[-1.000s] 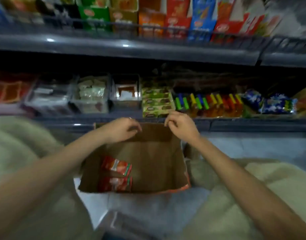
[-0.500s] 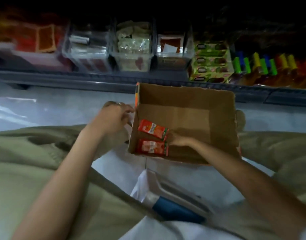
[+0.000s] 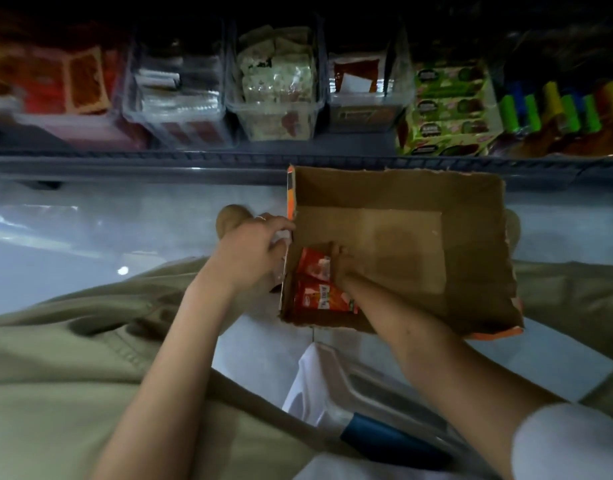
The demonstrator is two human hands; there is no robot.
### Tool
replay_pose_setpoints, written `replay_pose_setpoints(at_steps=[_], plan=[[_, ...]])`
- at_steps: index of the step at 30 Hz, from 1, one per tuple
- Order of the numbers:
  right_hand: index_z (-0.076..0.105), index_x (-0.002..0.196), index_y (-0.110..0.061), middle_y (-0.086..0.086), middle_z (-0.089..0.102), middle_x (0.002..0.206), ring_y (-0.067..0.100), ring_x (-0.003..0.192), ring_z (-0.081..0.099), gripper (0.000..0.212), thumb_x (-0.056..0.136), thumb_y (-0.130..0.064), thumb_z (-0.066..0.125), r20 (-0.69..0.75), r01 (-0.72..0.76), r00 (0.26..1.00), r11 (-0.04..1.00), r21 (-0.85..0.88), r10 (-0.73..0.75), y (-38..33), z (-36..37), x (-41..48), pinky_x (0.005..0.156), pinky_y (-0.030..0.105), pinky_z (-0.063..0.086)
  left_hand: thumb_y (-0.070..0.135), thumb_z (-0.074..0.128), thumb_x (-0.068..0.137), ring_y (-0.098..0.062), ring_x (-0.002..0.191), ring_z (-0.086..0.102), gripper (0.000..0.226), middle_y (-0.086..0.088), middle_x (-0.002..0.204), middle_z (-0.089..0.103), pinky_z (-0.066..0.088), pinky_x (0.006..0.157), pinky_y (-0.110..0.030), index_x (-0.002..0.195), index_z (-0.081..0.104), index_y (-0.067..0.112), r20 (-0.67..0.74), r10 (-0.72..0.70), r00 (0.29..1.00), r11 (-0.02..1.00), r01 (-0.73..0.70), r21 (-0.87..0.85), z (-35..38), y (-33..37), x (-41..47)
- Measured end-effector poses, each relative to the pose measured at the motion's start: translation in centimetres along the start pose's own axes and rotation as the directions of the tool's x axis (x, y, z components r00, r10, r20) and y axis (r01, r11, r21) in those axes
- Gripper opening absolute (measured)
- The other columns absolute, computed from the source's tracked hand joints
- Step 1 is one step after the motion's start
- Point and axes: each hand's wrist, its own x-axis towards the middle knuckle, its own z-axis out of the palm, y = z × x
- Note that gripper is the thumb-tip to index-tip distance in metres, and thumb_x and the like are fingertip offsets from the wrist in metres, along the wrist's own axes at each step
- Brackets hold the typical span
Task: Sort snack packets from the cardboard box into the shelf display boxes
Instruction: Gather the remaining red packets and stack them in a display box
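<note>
The left hand [image 3: 253,251] has its grip closed on the left wall of the open brown cardboard box [image 3: 471,271] on the pale floor [image 3: 90,230], while the right hand [image 3: 340,263] grips the upper red foil snack packet [image 3: 312,266] in its near-left corner.

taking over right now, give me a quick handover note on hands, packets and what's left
Left hand: grips the left wall of the cardboard box.
Right hand: inside the box, fingers on the upper red packet; whether they pinch it is unclear.
Lower red packet: lies flat by the near wall.
Done: the rest of the box floor is bare.
Left: both packets go into the shelf display boxes.
</note>
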Motion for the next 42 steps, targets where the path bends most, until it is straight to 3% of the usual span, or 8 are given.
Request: replay_pose_setpoints(at_steps=[3,7,13,19,23,26,36,42], plan=[[0.056,0.111,-0.024,0.006,0.063,0.108,0.015,0.08,0.063,0.029,0.093,-0.045,0.048,0.114,-0.047,0.993,0.985,0.168,0.028,2.5,-0.1,0.6,0.07,0.032,0.052,0.018,0.046,0.097,-0.011,0.097,0.058,0.031,0.003,0.116,0.061,0.041,0.081,-0.023,0.126,0.054,0.024,-0.001,-0.057,0.998,0.998,0.057,0.012,0.3,-0.6,-0.1],[0.056,0.114,-0.007,0.009,0.06,0.102,0.017,0.082,0.061,0.02,0.097,-0.016,0.05,0.202,0.006,0.976,0.929,0.369,-0.086,2.1,-4.4,-1.0,0.074,0.027,0.05,0.019,0.045,0.096,-0.013,0.104,0.057,0.023,0.005,0.114,0.06,0.04,0.084,-0.024,0.113,0.059,0.025,0.039,-0.036,0.999,0.998,0.033,0.061,1.7,-1.2,0.2],[0.056,0.107,-0.02,-0.009,0.066,0.089,0.0,0.066,0.056,0.016,0.094,-0.011,0.054,0.226,0.215,0.859,0.724,0.656,-0.46,1.1,-9.2,-5.8,0.054,0.013,0.037,0.022,0.048,0.098,-0.015,0.122,0.042,0.021,0.0,0.13,0.044,0.044,0.101,-0.033,0.115,0.052,0.034,0.154,0.087,0.984,0.961,-0.042,-0.275,2.7,0.1,0.2],[0.056,0.103,-0.018,-0.008,0.063,0.083,0.002,0.065,0.054,0.012,0.096,-0.012,0.048,0.255,0.242,0.774,0.643,0.726,-0.58,-0.5,-9.9,-7.9,0.06,0.016,0.041,0.009,0.06,0.09,-0.01,0.104,0.057,0.024,0.016,0.104,0.056,0.051,0.08,-0.021,0.101,0.058,0.03,-0.026,-0.027,0.999,0.855,0.009,-0.519,2.3,2.2,0.0],[0.048,0.128,-0.016,0.005,0.054,0.123,0.016,0.106,0.055,0.033,0.096,-0.022,0.053,0.357,0.318,0.82,0.875,0.364,-0.447,1.4,-7.6,-4.6,0.085,0.022,0.048,0.013,0.063,0.088,-0.01,0.095,0.05,0.018,0.004,0.113,0.055,0.035,0.067,-0.017,0.103,0.058,0.022,-0.274,-0.215,0.937,0.974,0.185,-0.133,1.6,1.5,0.2],[0.037,0.14,-0.01,0.01,0.041,0.142,0.025,0.127,0.043,0.056,0.09,-0.015,0.061,0.454,0.327,0.846,0.945,-0.028,-0.28,2.7,-4.1,-1.7,0.103,0.034,0.041,0.009,0.064,0.087,-0.014,0.104,0.052,0.026,-0.003,0.124,0.055,0.033,0.067,-0.014,0.102,0.052,0.026,-0.316,-0.243,0.917,0.963,0.19,-0.191,1.3,0.9,0.2],[0.056,0.12,-0.004,0.017,0.06,0.12,0.028,0.098,0.06,0.027,0.095,-0.014,0.05,0.336,0.252,0.933,0.9,-0.357,-0.127,2.3,0.0,-0.5,0.079,0.031,0.045,0.006,0.061,0.088,-0.011,0.103,0.049,0.026,-0.004,0.127,0.052,0.039,0.075,-0.018,0.106,0.053,0.023,-0.33,-0.292,0.898,0.948,0.226,-0.225,1.5,0.6,-0.2],[0.036,0.138,-0.002,0.015,0.055,0.122,0.021,0.095,0.059,0.05,0.092,-0.007,0.054,0.348,0.304,0.92,0.889,-0.343,-0.18,2.3,-8.4,-3.0,0.071,0.027,0.049,0.008,0.063,0.087,-0.022,0.112,0.056,0.027,-0.005,0.124,0.056,0.046,0.083,-0.029,0.107,0.056,0.024,-0.318,-0.3,0.899,0.932,0.205,-0.301,1.9,0.4,-0.4]])
